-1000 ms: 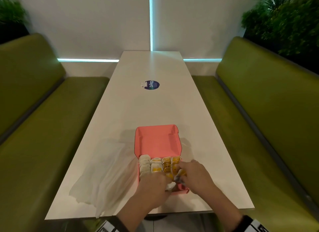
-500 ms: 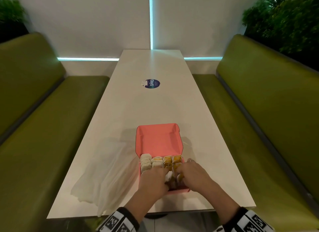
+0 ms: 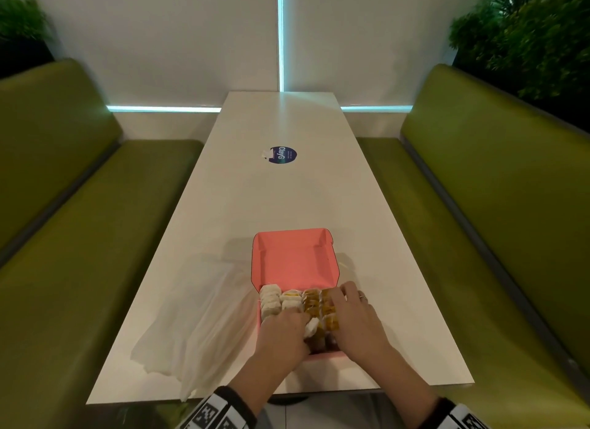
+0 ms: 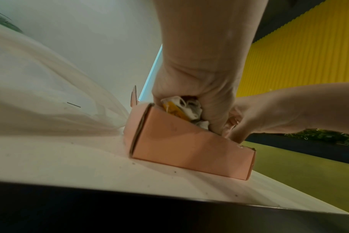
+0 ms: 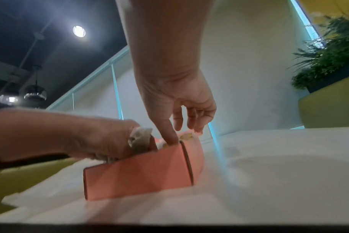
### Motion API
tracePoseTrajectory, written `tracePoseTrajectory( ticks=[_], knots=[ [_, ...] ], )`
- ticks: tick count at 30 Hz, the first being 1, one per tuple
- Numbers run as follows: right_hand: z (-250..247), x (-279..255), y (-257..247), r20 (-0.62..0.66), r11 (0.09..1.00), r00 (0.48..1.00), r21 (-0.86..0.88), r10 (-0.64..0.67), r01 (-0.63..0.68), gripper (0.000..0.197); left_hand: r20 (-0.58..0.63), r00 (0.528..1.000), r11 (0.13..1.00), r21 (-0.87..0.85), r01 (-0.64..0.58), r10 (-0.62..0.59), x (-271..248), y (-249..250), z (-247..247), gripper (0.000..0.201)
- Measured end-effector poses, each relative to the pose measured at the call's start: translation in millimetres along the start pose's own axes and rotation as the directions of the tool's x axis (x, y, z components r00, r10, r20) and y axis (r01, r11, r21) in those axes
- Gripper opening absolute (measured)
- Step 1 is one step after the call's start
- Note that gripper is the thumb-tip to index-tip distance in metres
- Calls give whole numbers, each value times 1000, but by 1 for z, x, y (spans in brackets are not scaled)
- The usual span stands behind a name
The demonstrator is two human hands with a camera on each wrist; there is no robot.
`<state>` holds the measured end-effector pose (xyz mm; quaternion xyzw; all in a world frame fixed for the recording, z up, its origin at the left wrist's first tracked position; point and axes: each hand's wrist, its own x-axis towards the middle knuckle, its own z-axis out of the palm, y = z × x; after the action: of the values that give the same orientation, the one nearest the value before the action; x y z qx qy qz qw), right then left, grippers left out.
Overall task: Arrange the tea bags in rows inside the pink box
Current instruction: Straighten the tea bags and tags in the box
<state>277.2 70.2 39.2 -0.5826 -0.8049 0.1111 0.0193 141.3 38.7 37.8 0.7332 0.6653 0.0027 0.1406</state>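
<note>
The pink box (image 3: 292, 259) lies open near the table's front edge, its lid standing up at the far side. Rows of white and yellow tea bags (image 3: 289, 301) fill its far part. My left hand (image 3: 287, 328) is over the near left of the box, its fingers curled round a bunch of tea bags (image 4: 181, 107); one white bag (image 3: 311, 326) sticks out beside it. My right hand (image 3: 346, 301) rests on the yellow right-hand rows with its fingers stretched out. In the right wrist view the right hand's fingertips (image 5: 172, 138) dip inside the box (image 5: 137, 171).
A crumpled clear plastic bag (image 3: 198, 320) lies left of the box on the white table (image 3: 287, 198). A round dark sticker (image 3: 282, 155) sits farther up the table. Green benches (image 3: 79, 269) flank both sides. The table's front edge is just behind my wrists.
My right hand has slid away from me along the right rows, and its fingers have stretched out. The left hand stays at the near left of the box, holding tea bags.
</note>
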Motion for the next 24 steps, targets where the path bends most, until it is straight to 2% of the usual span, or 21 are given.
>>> tracePoseTrajectory(
  ticks=[3, 5, 10, 12, 14, 17, 24],
  knots=[
    [-11, -5, 3, -53, 999, 998, 22, 29, -28, 30, 0, 1000, 1000, 16, 2, -2, 1, 0, 2, 26],
    [-17, -11, 4, -45, 999, 998, 12, 38, -38, 18, -14, 1000, 1000, 17, 3, -3, 1, 0, 3, 26],
    [-5, -17, 1, 230, 995, 972, -101, 39, -17, 27, -31, 1000, 999, -44, -1, 0, 3, -4, 9, 25],
    [2, -12, -1, 290, 999, 956, -31, 49, -42, 29, -49, 999, 999, -51, -12, 10, 3, -5, 11, 26],
    [3, -9, -1, 309, 996, 950, 49, 54, -73, 27, -62, 998, 998, -49, -32, 29, 3, -7, 12, 26],
    [4, -4, -1, 303, 996, 952, 53, 50, -70, 23, -65, 996, 997, -45, -56, 53, 3, -7, 12, 25],
    [1, -4, 5, 306, 999, 951, 25, -39, 33, 16, -83, 994, 996, -51, -72, 68, 3, -9, 14, 24]
  ],
)
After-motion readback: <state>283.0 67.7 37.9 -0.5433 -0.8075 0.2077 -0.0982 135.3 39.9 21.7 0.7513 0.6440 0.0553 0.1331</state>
